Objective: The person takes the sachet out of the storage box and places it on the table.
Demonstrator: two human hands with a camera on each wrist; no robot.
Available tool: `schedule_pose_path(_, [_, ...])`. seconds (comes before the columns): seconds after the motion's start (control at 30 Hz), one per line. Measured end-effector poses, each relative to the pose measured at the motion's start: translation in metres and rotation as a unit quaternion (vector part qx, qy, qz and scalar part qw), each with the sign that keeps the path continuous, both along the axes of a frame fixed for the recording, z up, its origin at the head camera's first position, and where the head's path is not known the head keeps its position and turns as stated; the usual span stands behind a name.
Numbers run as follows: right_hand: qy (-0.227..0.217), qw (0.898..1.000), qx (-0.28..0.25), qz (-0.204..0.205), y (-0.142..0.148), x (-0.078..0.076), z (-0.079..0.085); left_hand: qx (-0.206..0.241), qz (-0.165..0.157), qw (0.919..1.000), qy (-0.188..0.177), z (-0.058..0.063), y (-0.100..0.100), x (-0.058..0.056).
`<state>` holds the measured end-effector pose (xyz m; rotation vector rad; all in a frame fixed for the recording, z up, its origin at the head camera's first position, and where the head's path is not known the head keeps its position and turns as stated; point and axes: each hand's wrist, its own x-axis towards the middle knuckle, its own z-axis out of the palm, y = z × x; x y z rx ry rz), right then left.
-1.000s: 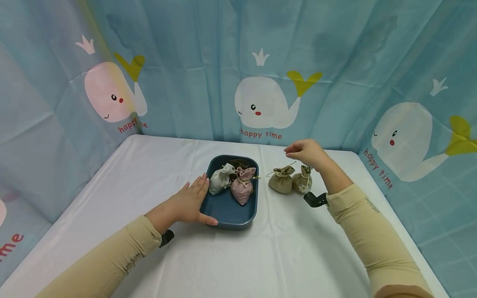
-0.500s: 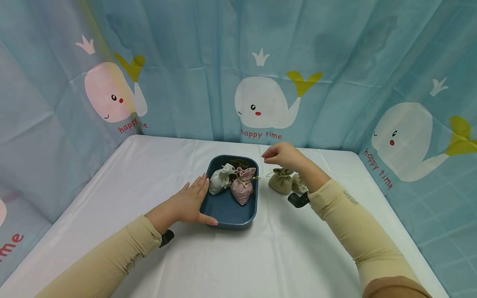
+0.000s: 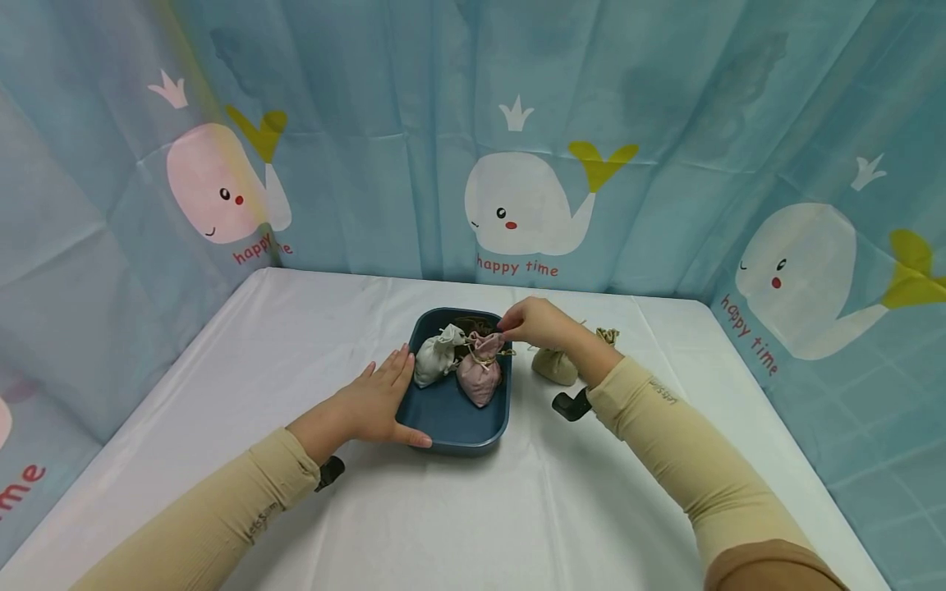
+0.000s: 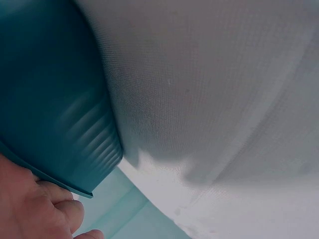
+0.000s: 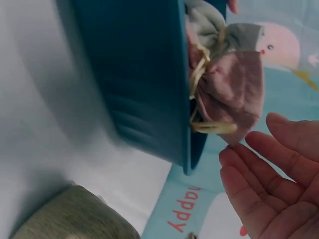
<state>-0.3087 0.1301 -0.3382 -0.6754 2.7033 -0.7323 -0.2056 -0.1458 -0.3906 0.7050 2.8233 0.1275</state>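
Note:
A dark blue rectangular bin (image 3: 458, 423) stands on the table. Inside it are a white drawstring pouch (image 3: 434, 361), a pink drawstring pouch (image 3: 480, 379) and something dark brown behind them. My left hand (image 3: 375, 400) rests along the bin's left side, its thumb at the near rim and its fingers spread out. Over the right rim reaches my right hand (image 3: 543, 326), fingertips right at the gathered top of the pink pouch. In the right wrist view the thumb and fingers (image 5: 237, 184) are apart, with nothing gripped between them.
To the right of the bin sits an olive drawstring pouch (image 3: 554, 367). A second pouch's gathered top (image 3: 608, 336) shows behind my right forearm, its body hidden. Blue whale-print curtains (image 3: 369, 164) surround the white-covered table (image 3: 443, 525).
My right hand has moved left and down from above the olive pouches to the top of the pink pouch. My left hand and the bin have stayed in place.

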Motion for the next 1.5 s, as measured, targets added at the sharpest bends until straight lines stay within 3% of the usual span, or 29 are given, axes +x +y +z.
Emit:
schedule_pose_path(0.27, [0.017, 1.000, 0.008, 0.012, -0.006, 0.000, -0.011, -0.002, 0.000, 1.0000, -0.001, 0.001, 0.000, 0.000])
schedule_pose_path(0.73, [-0.009, 1.000, -0.009, 0.007, -0.010, 0.007, -0.013, 0.004, -0.001, 1.0000, -0.002, -0.001, -0.001, 0.000])
schedule_pose_path(1.5, [0.032, 0.999, -0.019, 0.002, -0.009, 0.020, 0.013, 0.000, 0.003, 1.0000, -0.002, -0.002, -0.001, -0.001])
